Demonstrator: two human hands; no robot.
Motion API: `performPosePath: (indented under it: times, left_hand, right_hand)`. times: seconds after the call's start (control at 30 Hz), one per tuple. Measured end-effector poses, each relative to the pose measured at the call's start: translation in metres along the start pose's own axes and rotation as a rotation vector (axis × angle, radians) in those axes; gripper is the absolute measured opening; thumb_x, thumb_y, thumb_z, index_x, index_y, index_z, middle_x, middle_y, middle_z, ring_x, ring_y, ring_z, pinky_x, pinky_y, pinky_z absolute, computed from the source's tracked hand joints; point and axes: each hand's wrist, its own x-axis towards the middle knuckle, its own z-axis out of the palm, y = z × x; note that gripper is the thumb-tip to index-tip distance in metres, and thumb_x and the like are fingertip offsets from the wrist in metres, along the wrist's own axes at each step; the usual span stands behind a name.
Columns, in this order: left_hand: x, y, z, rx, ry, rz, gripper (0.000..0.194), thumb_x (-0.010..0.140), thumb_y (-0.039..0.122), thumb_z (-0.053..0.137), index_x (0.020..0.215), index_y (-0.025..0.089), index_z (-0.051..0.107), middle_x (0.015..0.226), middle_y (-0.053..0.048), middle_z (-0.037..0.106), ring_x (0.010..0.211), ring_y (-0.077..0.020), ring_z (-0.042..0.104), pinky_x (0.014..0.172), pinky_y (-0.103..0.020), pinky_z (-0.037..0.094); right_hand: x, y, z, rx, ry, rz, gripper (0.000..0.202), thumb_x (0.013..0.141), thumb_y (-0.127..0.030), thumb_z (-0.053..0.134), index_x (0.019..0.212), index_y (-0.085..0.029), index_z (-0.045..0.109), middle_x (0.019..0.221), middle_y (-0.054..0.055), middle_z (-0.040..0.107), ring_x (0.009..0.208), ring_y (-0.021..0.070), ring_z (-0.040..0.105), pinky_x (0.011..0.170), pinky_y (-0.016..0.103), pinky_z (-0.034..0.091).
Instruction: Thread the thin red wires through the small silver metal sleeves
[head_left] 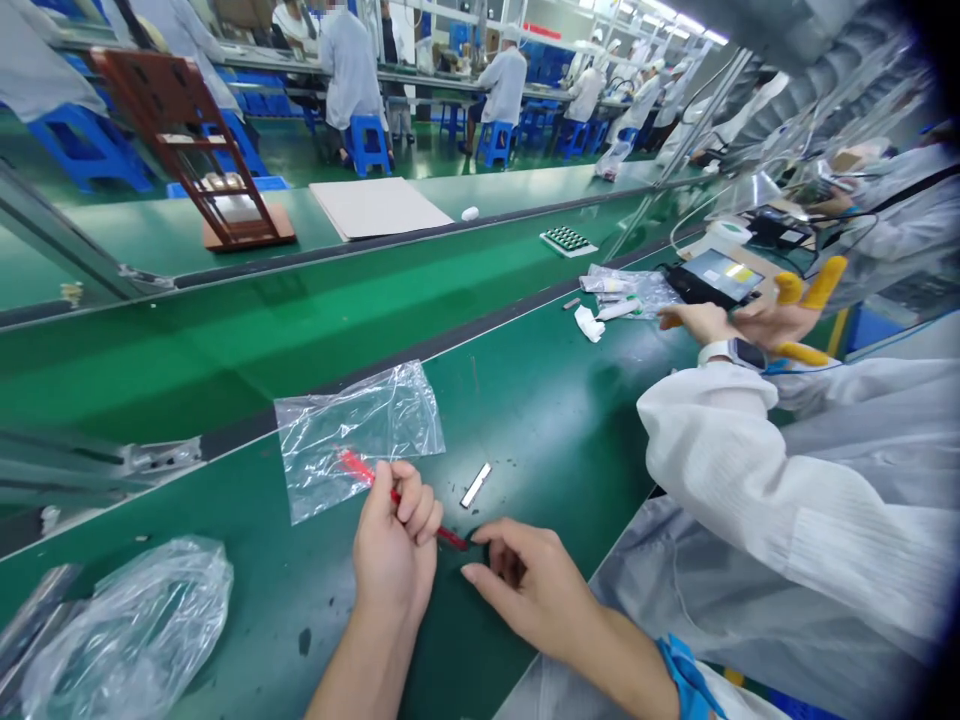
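Note:
My left hand (401, 525) is closed around a slim red tool (356, 465). The tool's broader end sticks out to the upper left, and its thin end points right toward my other hand. My right hand (529, 575) is held just beyond that thin end, thumb and forefinger apart with a gap between them. I cannot see anything in its fingers. On the green work surface (540, 420), a small silvery strip with dark edges (476, 485) lies just above my hands. A clear plastic bag (397, 410) lies flat behind my left hand.
A crumpled clear bag (135, 630) lies at lower left. On the right, a co-worker's hands (780, 315), with yellow finger covers, are near a black device with a screen (716, 275). Across the green channel stand a brown frame (195, 150) and flat cardboard (379, 207).

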Motion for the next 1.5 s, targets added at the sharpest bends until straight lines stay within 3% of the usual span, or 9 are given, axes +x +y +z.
performPosePath:
  times: [0.27,0.47,0.6,0.8,0.9,1.0,1.07,1.27,1.5]
  left_hand:
    - [-0.002,0.000,0.000,-0.012,0.008,0.002,0.037,0.103,0.029,0.044,0.073,0.014,0.062,0.051,0.007,0.030,0.039,-0.0054,0.020,0.036,-0.020,0.020]
    - [0.000,0.005,0.001,-0.011,0.010,0.010,0.038,0.102,0.029,0.044,0.071,0.015,0.061,0.051,0.007,0.030,0.039,-0.0056,0.020,0.036,-0.019,0.021]
    - [0.004,0.026,-0.001,-0.030,0.023,0.083,0.038,0.103,0.027,0.042,0.072,0.015,0.060,0.050,0.007,0.029,0.038,-0.0057,0.020,0.036,-0.019,0.021]
    - [0.006,0.070,-0.011,-0.086,0.126,0.404,0.032,0.100,0.020,0.043,0.071,0.016,0.056,0.050,0.008,0.029,0.040,-0.0066,0.020,0.037,-0.020,0.024]
    - [0.002,0.062,-0.008,0.009,0.142,0.331,0.030,0.098,0.023,0.049,0.070,0.016,0.058,0.050,0.008,0.028,0.041,-0.0071,0.018,0.036,-0.021,0.022]
    - [-0.003,0.036,-0.001,0.237,-0.017,0.005,0.026,0.089,0.037,0.067,0.077,0.014,0.066,0.051,0.009,0.029,0.041,-0.0052,0.018,0.037,-0.020,0.018]
    - [-0.006,0.021,0.001,0.350,-0.115,-0.063,0.034,0.079,0.046,0.076,0.082,0.013,0.069,0.051,0.011,0.028,0.041,-0.0040,0.017,0.039,-0.019,0.016]
    - [-0.006,0.006,-0.010,0.599,-0.188,0.083,0.043,0.079,0.057,0.072,0.085,0.015,0.074,0.043,0.009,0.030,0.039,-0.0063,0.023,0.040,-0.021,0.019]
    - [-0.004,0.007,-0.009,0.714,-0.155,0.188,0.034,0.077,0.051,0.076,0.074,0.017,0.074,0.047,0.007,0.031,0.043,-0.0078,0.023,0.041,-0.023,0.020]
  right_hand:
    - [0.003,-0.001,0.005,-0.040,0.037,-0.070,0.016,0.093,-0.027,0.059,0.083,-0.019,0.069,0.060,-0.001,0.059,0.052,0.0135,0.053,0.052,0.025,0.041]
    - [0.003,-0.005,0.002,-0.030,0.021,-0.067,0.019,0.095,-0.025,0.055,0.084,-0.020,0.069,0.065,0.001,0.063,0.055,0.0150,0.057,0.054,0.026,0.044]
    - [-0.004,0.001,-0.011,-0.022,0.022,-0.076,0.019,0.096,-0.024,0.053,0.085,-0.021,0.068,0.067,0.001,0.063,0.056,0.0149,0.056,0.054,0.027,0.044]
    - [-0.022,0.023,-0.032,0.185,0.202,0.036,0.023,0.095,-0.034,0.058,0.078,-0.020,0.065,0.059,-0.001,0.057,0.046,0.0122,0.048,0.044,0.025,0.037]
    - [-0.017,0.018,-0.024,0.420,0.238,0.139,0.028,0.093,-0.044,0.062,0.079,-0.019,0.065,0.055,-0.003,0.055,0.041,0.0104,0.046,0.039,0.022,0.034]
    - [-0.002,0.003,-0.008,0.616,0.199,0.200,0.033,0.090,-0.050,0.066,0.079,-0.019,0.064,0.052,-0.004,0.053,0.039,0.0088,0.044,0.037,0.020,0.030]
    - [0.007,-0.006,0.001,0.703,0.158,0.238,0.034,0.088,-0.051,0.068,0.080,-0.018,0.063,0.052,-0.005,0.053,0.038,0.0077,0.042,0.036,0.019,0.028]
    - [0.019,-0.015,0.009,0.767,0.101,0.286,0.037,0.084,-0.054,0.071,0.079,-0.018,0.062,0.050,-0.006,0.052,0.037,0.0064,0.039,0.036,0.018,0.026]
    - [0.018,-0.014,0.011,0.745,0.057,0.280,0.036,0.086,-0.053,0.069,0.080,-0.018,0.062,0.051,-0.006,0.052,0.038,0.0064,0.040,0.037,0.018,0.025]
